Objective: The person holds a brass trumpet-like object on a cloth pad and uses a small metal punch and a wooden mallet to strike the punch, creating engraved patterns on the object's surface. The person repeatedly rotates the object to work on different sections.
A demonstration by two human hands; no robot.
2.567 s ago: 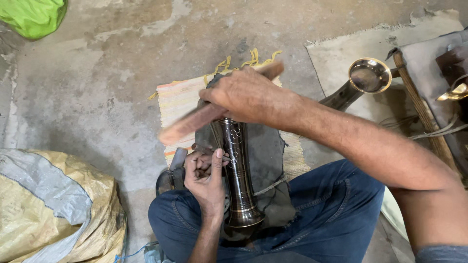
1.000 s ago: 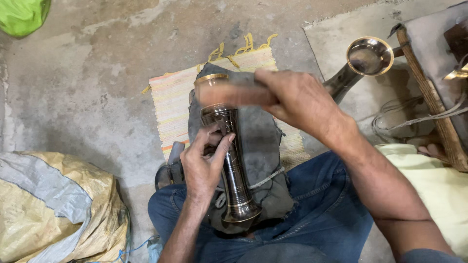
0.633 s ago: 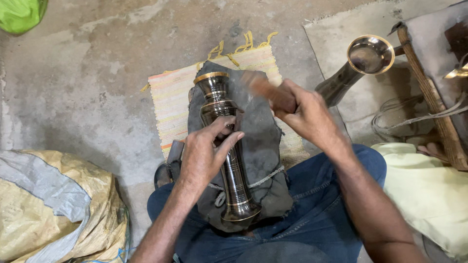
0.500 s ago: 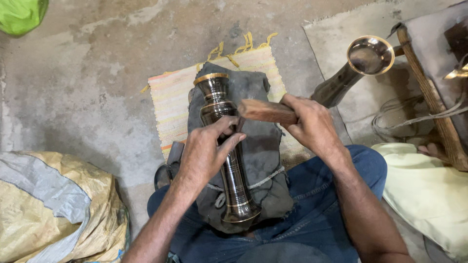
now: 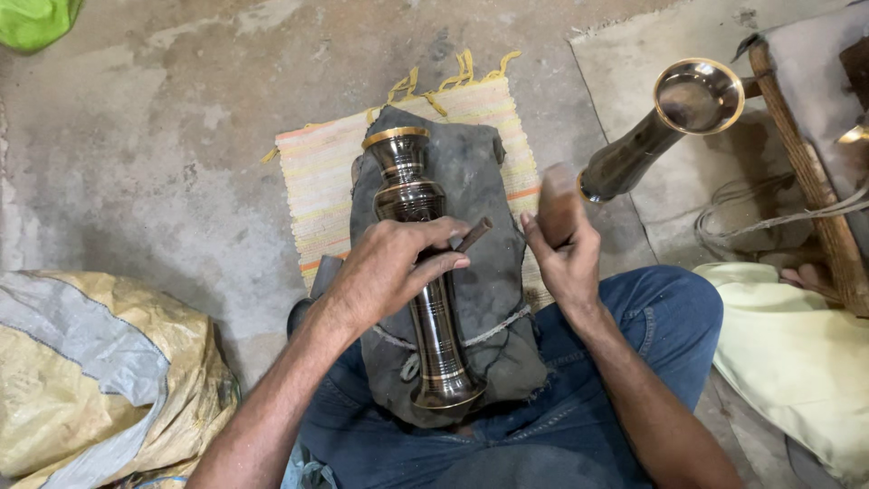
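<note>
Vase (image 5: pixel 425 272) steadied on a grey cloth (image 5: pixel 489 272).
A punch (image 5: pixel 472 234) is pinched by the left hand (image 5: pixel 394 272); at 3 o'clock, a mallet (image 5: pixel 558 204) is clenched in the right hand (image 5: pixel 566 258).

Only pkg-like items: crumpled yellow-and-grey woven sack (image 5: pixel 86 371) at approx. 8 o'clock on concrete floor, plus bright green bag (image 5: pixel 36 20) at 11 o'clock corner; no labels, signs, screens.

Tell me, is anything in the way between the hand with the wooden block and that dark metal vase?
Nothing visible. The right hand holds the block just right of the vase, with only the grey cloth underneath between them. The left hand rests on the vase, holding a small rod that points toward the block.
</note>
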